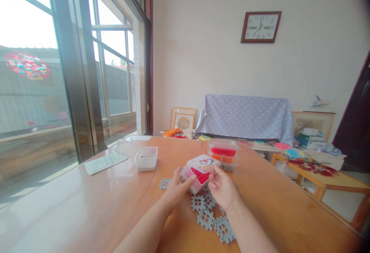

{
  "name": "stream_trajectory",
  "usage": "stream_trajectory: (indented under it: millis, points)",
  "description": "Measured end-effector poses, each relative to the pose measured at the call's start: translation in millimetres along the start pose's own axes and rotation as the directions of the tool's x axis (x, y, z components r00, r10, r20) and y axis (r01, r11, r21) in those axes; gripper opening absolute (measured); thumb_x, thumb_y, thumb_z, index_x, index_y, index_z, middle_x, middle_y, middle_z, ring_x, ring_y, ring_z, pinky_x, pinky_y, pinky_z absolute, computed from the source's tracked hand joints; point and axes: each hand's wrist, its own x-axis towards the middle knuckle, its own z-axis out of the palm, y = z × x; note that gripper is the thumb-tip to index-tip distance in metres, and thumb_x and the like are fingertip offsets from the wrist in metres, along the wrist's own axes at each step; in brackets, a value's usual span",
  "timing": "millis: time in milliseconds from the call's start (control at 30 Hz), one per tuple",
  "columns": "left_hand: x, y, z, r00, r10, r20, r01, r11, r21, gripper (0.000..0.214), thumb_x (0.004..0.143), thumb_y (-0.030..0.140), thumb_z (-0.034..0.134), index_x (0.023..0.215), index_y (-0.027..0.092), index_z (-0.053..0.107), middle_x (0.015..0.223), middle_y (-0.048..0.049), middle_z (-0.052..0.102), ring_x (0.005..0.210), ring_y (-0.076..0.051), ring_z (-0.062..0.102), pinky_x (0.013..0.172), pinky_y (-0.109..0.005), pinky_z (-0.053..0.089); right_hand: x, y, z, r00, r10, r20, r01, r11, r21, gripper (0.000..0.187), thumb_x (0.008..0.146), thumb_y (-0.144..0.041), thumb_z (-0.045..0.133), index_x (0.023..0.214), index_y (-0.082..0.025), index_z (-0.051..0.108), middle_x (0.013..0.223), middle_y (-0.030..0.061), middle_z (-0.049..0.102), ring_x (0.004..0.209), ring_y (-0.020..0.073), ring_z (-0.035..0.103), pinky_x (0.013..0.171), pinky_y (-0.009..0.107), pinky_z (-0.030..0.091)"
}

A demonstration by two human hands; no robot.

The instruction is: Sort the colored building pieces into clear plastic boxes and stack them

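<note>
A clear plastic box [197, 185] with red pieces inside is held tilted above the table. My left hand [177, 186] grips it from the left side, thumb across the front. The box's printed lid [204, 162] sits at its top, and red pieces show below the lid's edge. At the lid's right corner, my right hand [222, 185] pinches with thumb and fingers; the exact contact is partly hidden. Grey window-shaped interlocking pieces [206, 219] lie on the table beneath and between my forearms. One more grey piece [165, 184] rests left of my left hand.
Behind the held box stand stacked clear boxes [223, 151] with red, orange and grey contents. A white open box [147, 162] and a printed sheet [105, 163] lie on the wooden table [86, 210] at left. A window borders the left side; a low wooden stand [341, 183] is at right.
</note>
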Motion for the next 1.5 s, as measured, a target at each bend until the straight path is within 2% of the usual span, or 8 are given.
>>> stream_trajectory:
  millis: [133, 233, 367, 467, 633, 800, 1133, 1500]
  points:
    - [-2, 9, -1.2, 0.981, -0.192, -0.012, 0.189, 0.976, -0.111, 0.115, 0.075, 0.065, 0.072, 0.156, 0.016, 0.007, 0.129, -0.0188, 0.062, 0.107, -0.029, 0.068, 0.086, -0.037, 0.055, -6, 0, 4, 0.997, -0.012, 0.079, 0.012, 1.000, 0.003, 0.017, 0.080, -0.022, 0.076, 0.087, -0.022, 0.061, 0.073, -0.0047, 0.066, 0.057, 0.0078, 0.058, 0.038, 0.016, 0.033]
    - [-6, 15, -1.9, 0.971, -0.239, -0.029, 0.230, 0.957, -0.176, 0.109, 0.073, 0.062, 0.076, 0.153, 0.018, 0.016, 0.128, -0.0174, 0.063, 0.108, -0.028, 0.068, 0.088, -0.038, 0.054, -13, 0, 10, 0.990, -0.021, 0.137, 0.023, 1.000, -0.015, 0.017, 0.080, -0.023, 0.076, 0.087, -0.023, 0.061, 0.076, -0.0038, 0.067, 0.064, 0.0098, 0.060, 0.042, 0.018, 0.035]
    - [-10, 20, -1.3, 0.979, -0.194, 0.054, 0.202, 0.945, -0.257, 0.077, 0.074, 0.055, 0.078, 0.133, 0.018, 0.044, 0.123, -0.0146, 0.067, 0.105, -0.026, 0.070, 0.087, -0.037, 0.056, -20, -4, 16, 0.984, -0.066, 0.166, 0.077, 0.995, -0.059, 0.016, 0.081, -0.026, 0.075, 0.089, -0.025, 0.062, 0.079, -0.0031, 0.069, 0.068, 0.0122, 0.062, 0.046, 0.020, 0.037]
    - [-5, 17, -3.3, 0.995, -0.091, 0.050, 0.101, 0.961, -0.259, 0.066, 0.073, 0.047, 0.080, 0.123, 0.016, 0.049, 0.117, -0.0148, 0.070, 0.099, -0.027, 0.071, 0.082, -0.036, 0.057, -20, -8, 14, 0.982, -0.061, 0.179, 0.069, 0.997, -0.039, 0.019, 0.079, -0.027, 0.077, 0.092, -0.024, 0.063, 0.078, -0.0033, 0.069, 0.065, 0.0114, 0.061, 0.045, 0.020, 0.037]
    - [9, 7, -18.5, 0.969, 0.178, -0.171, -0.168, 0.983, 0.071, 0.066, 0.073, 0.040, 0.078, 0.127, 0.017, 0.047, 0.119, -0.0115, 0.066, 0.109, -0.026, 0.065, 0.093, -0.041, 0.052, -6, -4, 1, 0.993, 0.020, 0.115, -0.015, 0.999, -0.039, 0.019, 0.079, -0.027, 0.076, 0.092, -0.021, 0.064, 0.069, -0.0041, 0.066, 0.053, 0.0089, 0.055, 0.041, 0.020, 0.033]
    - [17, -5, -33.6, 0.837, 0.491, -0.243, -0.264, 0.750, 0.606, 0.081, 0.071, 0.036, 0.076, 0.140, 0.019, 0.038, 0.132, -0.0134, 0.053, 0.128, -0.032, 0.049, 0.108, -0.048, 0.039, 13, 10, -16, 0.994, 0.041, -0.104, -0.060, 0.981, -0.184, 0.010, 0.080, -0.024, 0.070, 0.083, -0.019, 0.062, 0.062, -0.0018, 0.066, 0.046, 0.0091, 0.053, 0.038, 0.018, 0.028]
    - [20, -13, -38.5, 0.868, 0.471, -0.155, -0.204, 0.624, 0.754, 0.088, 0.073, 0.031, 0.074, 0.147, 0.019, 0.028, 0.133, -0.0145, 0.050, 0.127, -0.032, 0.048, 0.108, -0.045, 0.039, 27, 16, -32, 0.979, 0.025, -0.203, -0.078, 0.963, -0.258, 0.006, 0.078, -0.015, 0.066, 0.080, -0.017, 0.061, 0.056, -0.0041, 0.061, 0.042, 0.0062, 0.049, 0.037, 0.014, 0.028]
    - [24, -22, -38.7, 0.883, 0.452, -0.129, -0.240, 0.670, 0.703, 0.089, 0.078, 0.049, 0.071, 0.148, 0.017, 0.026, 0.138, -0.0175, 0.048, 0.131, -0.032, 0.047, 0.109, -0.047, 0.039, 32, 18, -35, 0.979, 0.033, -0.202, -0.083, 0.966, -0.243, 0.008, 0.079, -0.015, 0.066, 0.085, -0.018, 0.061, 0.061, -0.0021, 0.065, 0.045, 0.0074, 0.053, 0.038, 0.014, 0.031]
